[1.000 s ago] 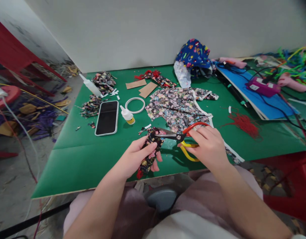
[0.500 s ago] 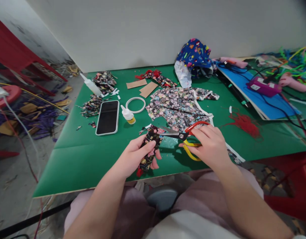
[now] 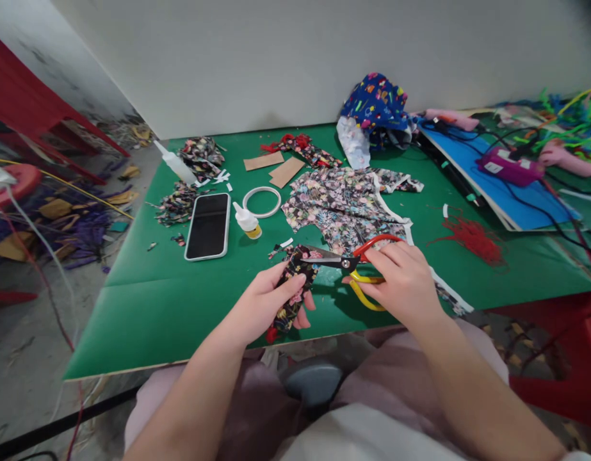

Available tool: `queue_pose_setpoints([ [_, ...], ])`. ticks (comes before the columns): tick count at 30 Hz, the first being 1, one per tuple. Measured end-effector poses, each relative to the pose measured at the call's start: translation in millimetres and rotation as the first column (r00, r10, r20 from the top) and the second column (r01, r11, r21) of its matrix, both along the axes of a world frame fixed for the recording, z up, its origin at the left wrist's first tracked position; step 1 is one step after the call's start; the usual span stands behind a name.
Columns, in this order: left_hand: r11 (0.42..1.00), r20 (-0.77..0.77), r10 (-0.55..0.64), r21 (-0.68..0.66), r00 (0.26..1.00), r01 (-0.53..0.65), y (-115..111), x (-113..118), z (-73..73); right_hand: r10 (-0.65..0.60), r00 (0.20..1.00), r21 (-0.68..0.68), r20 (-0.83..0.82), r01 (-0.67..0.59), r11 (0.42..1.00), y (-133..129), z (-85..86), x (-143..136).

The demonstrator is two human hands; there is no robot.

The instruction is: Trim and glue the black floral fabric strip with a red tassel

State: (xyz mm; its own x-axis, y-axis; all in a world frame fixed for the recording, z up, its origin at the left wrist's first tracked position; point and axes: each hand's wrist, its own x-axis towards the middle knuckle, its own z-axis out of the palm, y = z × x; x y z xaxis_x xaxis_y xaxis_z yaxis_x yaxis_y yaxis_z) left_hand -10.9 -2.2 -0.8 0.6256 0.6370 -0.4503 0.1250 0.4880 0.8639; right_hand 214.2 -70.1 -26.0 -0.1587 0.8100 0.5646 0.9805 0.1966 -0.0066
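Slipping scissors [image 3: 346, 262] in the right hand [image 3: 405, 282] could nick the left hand [image 3: 271, 298], whose thumb pinches the floral cloth bundle [image 3: 295, 288] beside the blades.

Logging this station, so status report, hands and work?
Left hand: gripping dark floral fabric. Right hand: holding scissors, blades at fabric's upper end. White-edged floral cloth lies just beyond.

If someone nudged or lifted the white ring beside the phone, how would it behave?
The white ring looks stiff, since it keeps an even round outline, so it probably wouldn't sag. Its narrow band and open middle suggest it is light. Lying flat on the smooth-looking green tabletop, it would likely slide rather than roll.
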Motion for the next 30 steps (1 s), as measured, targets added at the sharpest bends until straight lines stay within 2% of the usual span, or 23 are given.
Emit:
queue_pose_setpoints([
  [7,1.000,-0.012,-0.017,0.017,1.000,0.017,0.5,-1.4,-1.2,-0.005,1.000,-0.059,-0.023,0.003,0.998,1.2,-0.3,-2.8],
  [30,0.999,0.013,-0.041,-0.010,0.999,0.041,3.1,-5.3,-0.9,-0.027,0.999,-0.064,0.030,0.029,0.998,-0.8,-4.3,-3.6],
])
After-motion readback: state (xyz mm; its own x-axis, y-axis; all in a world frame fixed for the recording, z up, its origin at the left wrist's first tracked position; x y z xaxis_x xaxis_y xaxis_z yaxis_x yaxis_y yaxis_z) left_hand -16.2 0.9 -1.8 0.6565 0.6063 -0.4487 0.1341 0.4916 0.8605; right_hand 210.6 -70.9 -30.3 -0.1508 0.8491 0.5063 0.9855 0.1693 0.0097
